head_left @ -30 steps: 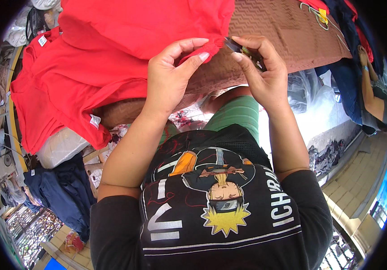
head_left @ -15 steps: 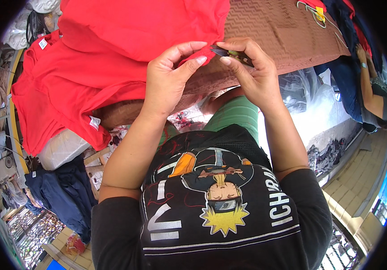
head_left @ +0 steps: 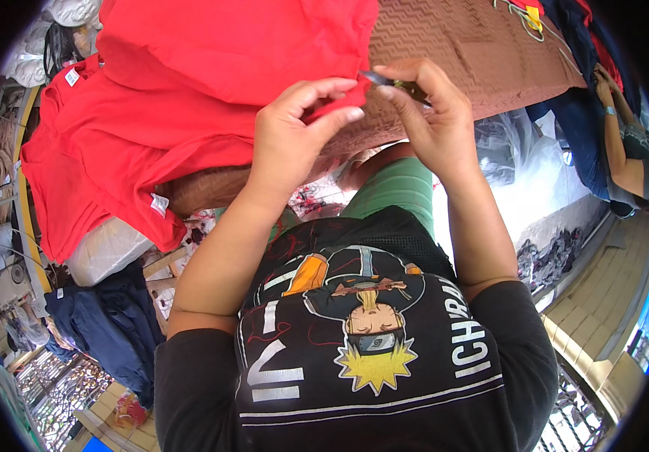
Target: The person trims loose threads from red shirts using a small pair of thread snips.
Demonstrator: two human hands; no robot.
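Red garment [head_left: 211,68] draped over a brown zigzag-patterned cloth [head_left: 460,53] on the table, its corner at the fingers. Left hand [head_left: 294,139], raised, fingers clamped on that red corner. Right hand [head_left: 434,120], just beside, fingers closed on small thread snips [head_left: 388,80], tip touching the fabric. Another person's arm [head_left: 618,143] far right.

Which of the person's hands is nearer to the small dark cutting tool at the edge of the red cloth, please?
Right. The right hand holds the small dark tool in its fingertips, while the left hand pinches the red cloth just left of the tool's tip.
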